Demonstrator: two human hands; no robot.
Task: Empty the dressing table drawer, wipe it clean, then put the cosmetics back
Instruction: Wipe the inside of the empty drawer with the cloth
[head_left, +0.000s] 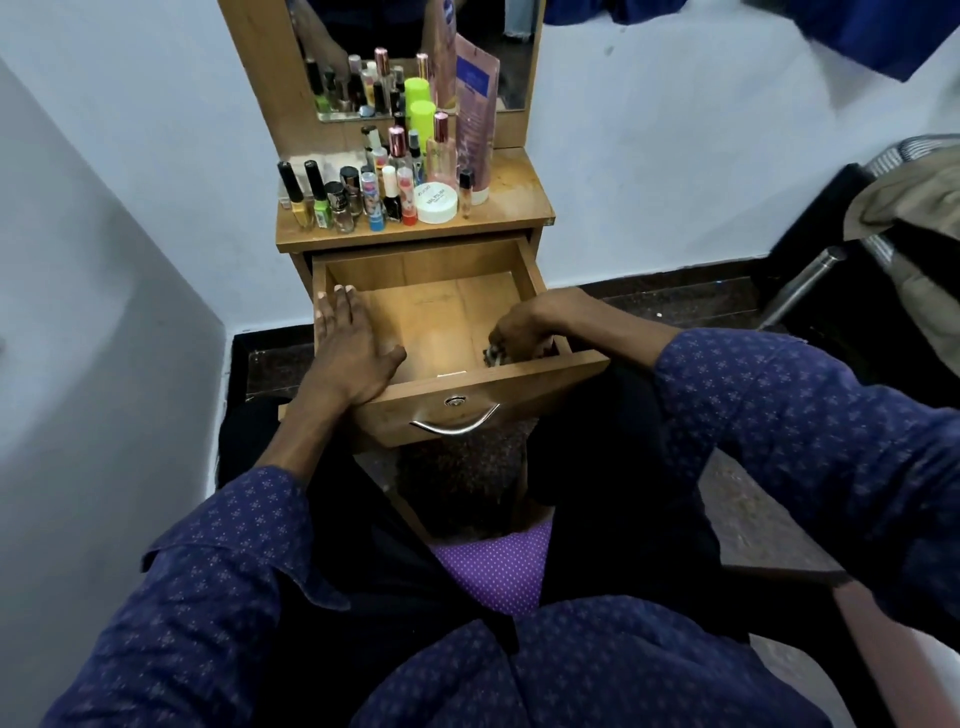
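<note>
Wooden drawer (441, 312) pulled out; left hand (348, 348) flat on rim; right hand (519, 332) gripping small item (492, 357).

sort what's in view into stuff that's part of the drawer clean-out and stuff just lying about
Part of the job: open drawer, cosmetics on the tabletop, small item the right hand grips, left hand resting on the drawer.

Lying about: mirror, clothes on chair.

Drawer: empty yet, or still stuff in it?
Not quite empty. The drawer floor is mostly bare wood, but the right hand grips some small items in the front right corner. The left hand rests flat inside.
</note>
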